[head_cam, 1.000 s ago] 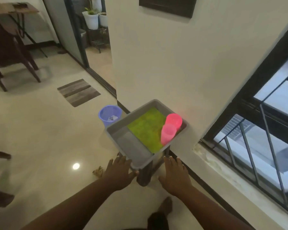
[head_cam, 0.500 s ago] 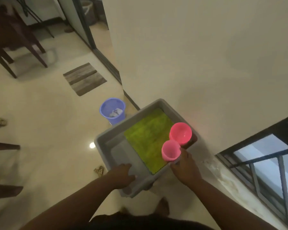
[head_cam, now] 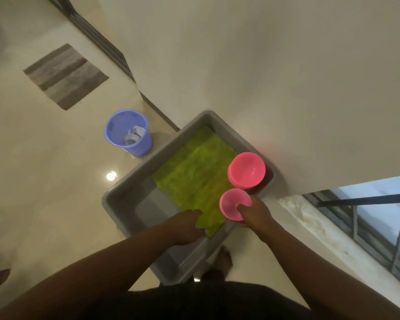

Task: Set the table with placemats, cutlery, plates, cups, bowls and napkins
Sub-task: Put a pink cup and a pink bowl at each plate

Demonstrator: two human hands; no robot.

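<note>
Holding a smooth pink plastic cup (head_cam: 234, 204), round-mouthed, the right hand (head_cam: 255, 214) hooks a thumb inside its rim, fingers outside. The cup sits at the near right corner of a grey rectangular plastic tub (head_cam: 123, 199). Beside it: a pink plastic bowl (head_cam: 246, 170), wider and glossy. A fuzzy lime-green placemat (head_cam: 194, 179) lies flat in the tub; the left hand (head_cam: 186, 225) rests on its near edge, whether gripping cannot be told. A blue perforated wastebasket (head_cam: 127, 132) stands near. No legible writing.
</note>
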